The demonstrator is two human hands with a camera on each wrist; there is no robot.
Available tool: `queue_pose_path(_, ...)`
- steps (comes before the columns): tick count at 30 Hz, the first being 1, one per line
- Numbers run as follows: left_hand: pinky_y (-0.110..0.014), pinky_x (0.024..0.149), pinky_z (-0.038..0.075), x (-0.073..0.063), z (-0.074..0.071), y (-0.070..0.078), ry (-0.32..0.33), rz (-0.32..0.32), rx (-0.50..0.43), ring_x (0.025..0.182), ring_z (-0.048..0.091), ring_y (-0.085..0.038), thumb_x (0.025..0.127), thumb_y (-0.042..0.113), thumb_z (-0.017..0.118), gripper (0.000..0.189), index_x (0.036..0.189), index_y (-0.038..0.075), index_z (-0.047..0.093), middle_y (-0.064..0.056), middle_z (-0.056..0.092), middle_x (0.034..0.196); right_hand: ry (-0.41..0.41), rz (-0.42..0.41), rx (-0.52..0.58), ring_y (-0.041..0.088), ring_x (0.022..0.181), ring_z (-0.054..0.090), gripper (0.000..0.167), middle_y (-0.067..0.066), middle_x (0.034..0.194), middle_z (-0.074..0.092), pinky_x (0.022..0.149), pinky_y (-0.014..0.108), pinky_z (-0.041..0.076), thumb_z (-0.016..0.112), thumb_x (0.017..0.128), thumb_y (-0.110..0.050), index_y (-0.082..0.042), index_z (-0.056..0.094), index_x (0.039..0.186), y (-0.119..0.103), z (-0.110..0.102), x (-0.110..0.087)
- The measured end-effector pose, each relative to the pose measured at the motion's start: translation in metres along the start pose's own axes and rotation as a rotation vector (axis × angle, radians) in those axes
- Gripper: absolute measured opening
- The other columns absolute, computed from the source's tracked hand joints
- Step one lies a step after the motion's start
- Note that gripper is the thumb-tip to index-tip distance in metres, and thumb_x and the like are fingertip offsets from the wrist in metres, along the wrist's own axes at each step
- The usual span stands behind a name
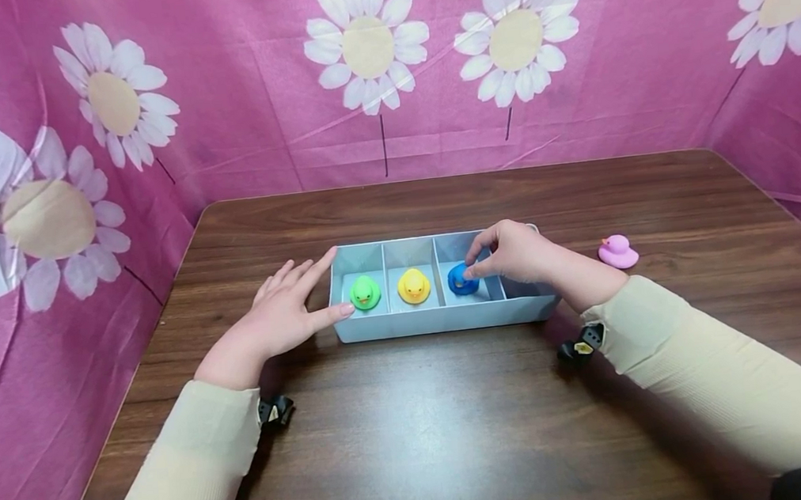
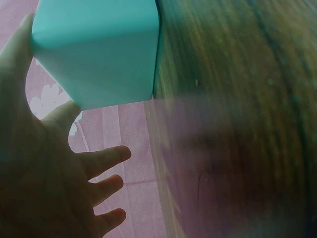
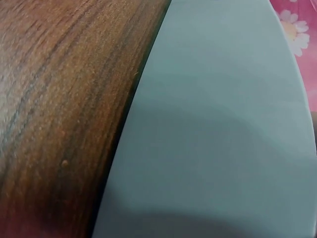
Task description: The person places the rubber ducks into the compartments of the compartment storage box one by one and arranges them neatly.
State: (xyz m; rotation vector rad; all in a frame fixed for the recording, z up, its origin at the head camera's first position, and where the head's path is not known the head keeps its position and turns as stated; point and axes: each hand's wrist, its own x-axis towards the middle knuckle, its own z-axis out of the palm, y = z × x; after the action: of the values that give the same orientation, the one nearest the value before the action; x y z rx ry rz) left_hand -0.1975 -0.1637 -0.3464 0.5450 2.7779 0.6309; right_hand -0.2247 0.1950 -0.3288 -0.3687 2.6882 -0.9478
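Only the head view shows the whole scene: a long pale blue divided tray (image 1: 442,319) on a dark wooden table (image 1: 458,420), with a green duck (image 1: 364,292) in its leftmost compartment, a yellow duck (image 1: 414,285) in the next and a blue duck (image 1: 462,279) in the third. The fourth compartment is mostly hidden by the right hand (image 1: 511,254). A pink duck (image 1: 617,251) sits on the table, well apart from the tray's right end. Pink cloth with white daisies (image 1: 368,42) hangs behind.

The left wrist view shows only the tray's end wall (image 2: 96,49) close up, the left hand's (image 2: 44,168) spread fingers (image 2: 106,157) beside it, and the wood grain. The right wrist view gives just the tray's plain outer wall (image 3: 218,129) against the table; no duck or finger shows there.

The blue duck is small, glossy and rounded, standing on the floor of its compartment. The right hand reaches over the tray from the right, its thumb and curled fingertips pinching the duck from above. The left hand (image 1: 284,312) lies flat and relaxed, with straight fingers touching the tray's left end.
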Motion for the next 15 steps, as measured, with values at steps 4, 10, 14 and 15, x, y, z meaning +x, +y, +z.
queue_pose_path(4, -0.062, 0.114, 0.000, 0.0004, 0.0001, 0.0001, -0.001, -0.002, -0.001, 0.148, 0.003, -0.039, 0.086, 0.077, 0.050, 0.091, 0.158, 0.044, 0.005, -0.018, 0.020, 0.161, -0.017, 0.007, 0.029, 0.025, 0.078, 0.045, 0.016, 0.011, 0.081, 0.058, 0.060, 0.032, 0.036, 0.081, 0.084, -0.020, -0.008, 0.079, 0.096, 0.0008, -0.0006, 0.0004)
queue_pose_path(10, -0.062, 0.114, 0.000, 0.0006, 0.0008, -0.0004, 0.000, -0.003, 0.001, 0.148, 0.003, -0.040, 0.086, 0.077, 0.050, 0.091, 0.158, 0.044, 0.005, -0.018, 0.020, 0.161, -0.029, -0.001, 0.041, 0.026, 0.078, 0.045, 0.017, 0.011, 0.082, 0.058, 0.060, 0.032, 0.036, 0.078, 0.086, -0.015, -0.006, 0.078, 0.101, 0.0003, -0.0018, 0.0012)
queue_pose_path(14, -0.062, 0.114, 0.000, 0.0003, 0.0007, -0.0003, 0.000, -0.003, -0.002, 0.148, 0.003, -0.040, 0.086, 0.077, 0.050, 0.091, 0.158, 0.044, 0.005, -0.018, 0.020, 0.161, -0.039, -0.004, 0.046, 0.025, 0.079, 0.045, 0.018, 0.011, 0.083, 0.058, 0.061, 0.032, 0.036, 0.078, 0.087, -0.015, -0.005, 0.078, 0.102, 0.0002, -0.0026, 0.0008)
queue_pose_path(15, -0.062, 0.114, 0.000, 0.0003, 0.0006, -0.0002, 0.000, -0.003, -0.002, 0.148, 0.003, -0.040, 0.086, 0.077, 0.050, 0.091, 0.158, 0.044, 0.005, -0.018, 0.020, 0.161, -0.041, -0.006, 0.047, 0.025, 0.079, 0.044, 0.019, 0.011, 0.083, 0.058, 0.061, 0.032, 0.036, 0.078, 0.087, -0.015, -0.005, 0.078, 0.103, -0.0001, -0.0029, 0.0004)
